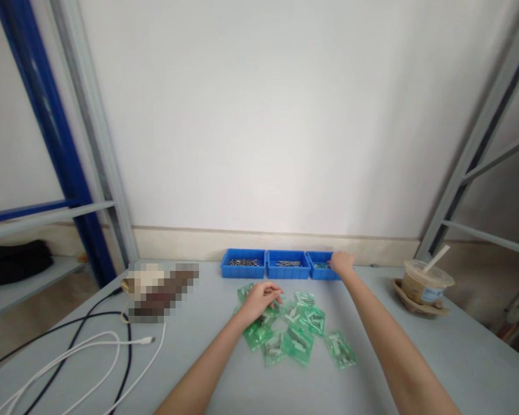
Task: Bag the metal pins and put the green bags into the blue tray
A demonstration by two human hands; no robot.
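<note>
My left hand (263,300) hovers over a spread of small green plastic bags (298,340) that hold metal screws and pale pieces. Its fingers are curled into a pinch, and what lies between them, if anything, is too small to make out. At the back right, my right hand (342,262) reaches into the right blue bin (324,274), its fingers hidden by the hand and the bin. Small greenish and pale pieces show inside that bin. The middle blue bin (288,273) and the left blue bin (244,271) hold loose metal screws or pins.
A lidded cup (426,282) with a straw stands in a cardboard holder (415,305) on the right. White cables (90,343) and black cables (128,346) run across the left side, near a blurred-out object (162,291). Behind the bins is a white wall (263,132).
</note>
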